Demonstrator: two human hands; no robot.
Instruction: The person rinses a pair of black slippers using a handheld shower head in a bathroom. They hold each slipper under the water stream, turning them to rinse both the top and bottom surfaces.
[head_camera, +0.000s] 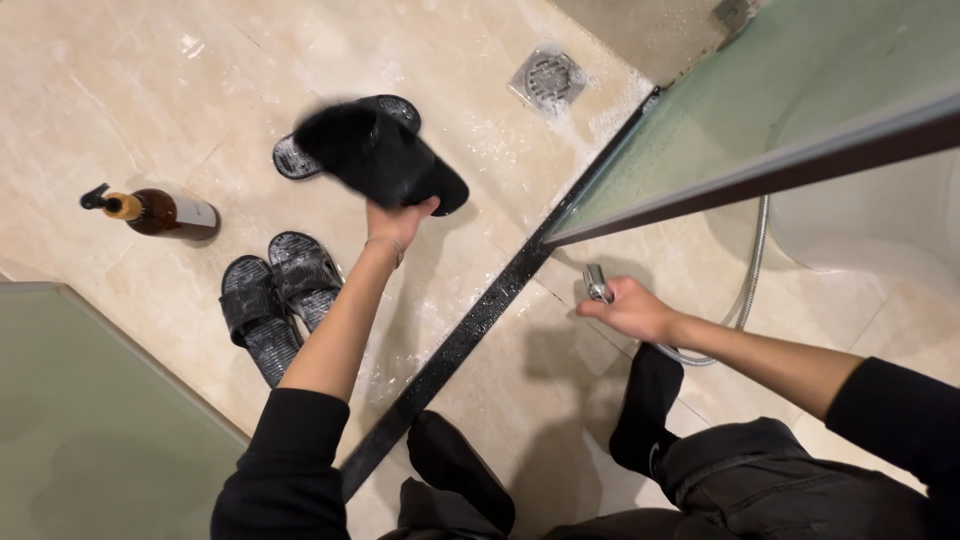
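Beige marble floor (200, 90), wet, soapy.

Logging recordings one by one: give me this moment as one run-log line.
left hand: holds black slipper raised | right hand: grips metal spray head on hose | floor: slipper pair, pump bottle, drain

Home bathroom: wet beige tiled floor (200, 90) with drain (546, 77), glass shower door (760, 110), metal shower hose (752, 270).
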